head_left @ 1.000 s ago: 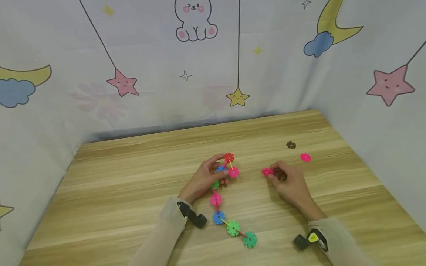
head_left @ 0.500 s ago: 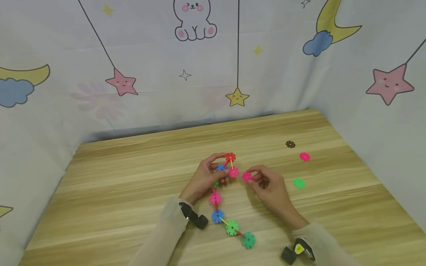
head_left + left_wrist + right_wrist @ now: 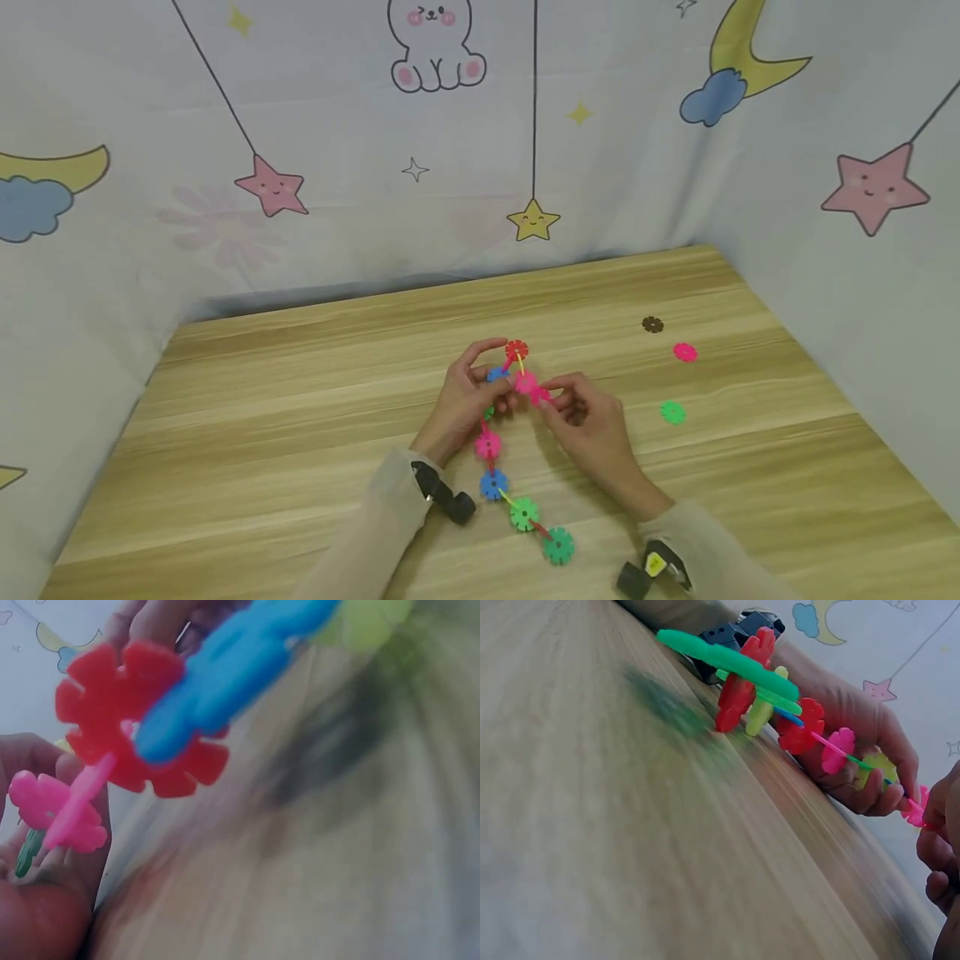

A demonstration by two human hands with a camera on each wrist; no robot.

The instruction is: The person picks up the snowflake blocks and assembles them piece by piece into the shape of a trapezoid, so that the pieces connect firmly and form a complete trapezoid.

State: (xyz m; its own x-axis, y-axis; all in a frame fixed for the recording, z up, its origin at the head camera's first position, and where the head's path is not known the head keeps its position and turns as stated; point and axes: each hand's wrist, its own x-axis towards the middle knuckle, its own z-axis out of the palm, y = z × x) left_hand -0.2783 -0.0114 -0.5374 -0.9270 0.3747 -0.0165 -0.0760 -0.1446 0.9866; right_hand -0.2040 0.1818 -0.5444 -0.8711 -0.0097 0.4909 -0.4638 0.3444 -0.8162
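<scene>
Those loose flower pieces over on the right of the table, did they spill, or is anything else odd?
Nothing looks spilled or broken. The brown piece, pink piece and green piece lie flat and apart on the table, beside the hands joining the chain.

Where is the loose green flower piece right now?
In the head view the green flower piece lies on the table, right of the right hand, below the loose pink piece.

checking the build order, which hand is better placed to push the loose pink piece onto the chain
Right, likely. The right hand already pinches the pink plastic flower disc beside the chain of coloured flower discs, whose top end the left hand grips, steadying it.
</scene>
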